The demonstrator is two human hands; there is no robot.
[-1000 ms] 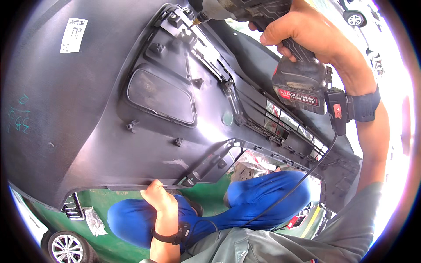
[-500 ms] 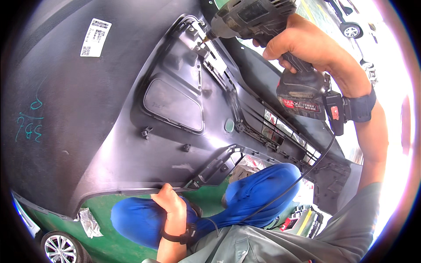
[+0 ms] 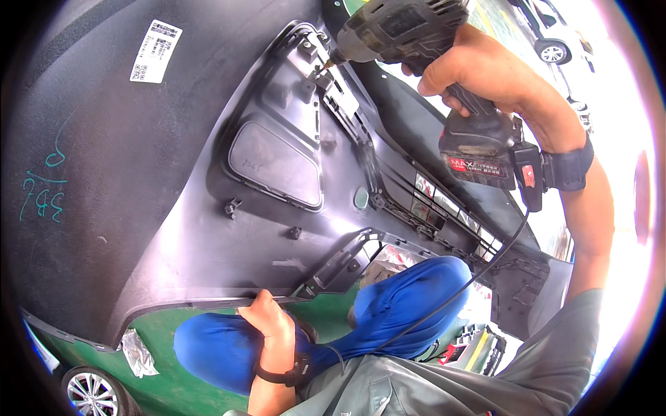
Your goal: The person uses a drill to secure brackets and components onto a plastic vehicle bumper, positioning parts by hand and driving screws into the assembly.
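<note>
A large black plastic panel (image 3: 104,173), seemingly a car bumper seen from its inner side, spans the view, with a recessed inset (image 3: 272,163), small brackets and a white label. My right hand (image 3: 475,76) is wrapped round a dark cordless power tool (image 3: 388,24), its battery below my wrist. The tool's bit meets a bracket strip (image 3: 331,93) near the panel's upper opening, where the exact contact is small. My left hand (image 3: 267,312) grips the panel's lower edge, fingertips partly hidden. Both wrists wear black straps, and a cable hangs from the right one.
My blue-clad knees (image 3: 409,298) are under the panel, over a green floor (image 3: 173,353). A plastic bag (image 3: 139,350) and a car wheel (image 3: 94,392) are at lower left. A tray of items (image 3: 461,350) lies lower right. Cars (image 3: 555,48) stand at upper right.
Since a second ago the panel appears shifted rightward in view, and the tool's bit sits slightly lower on the bracket strip. Both hands keep their holds. The last half second shows little change.
</note>
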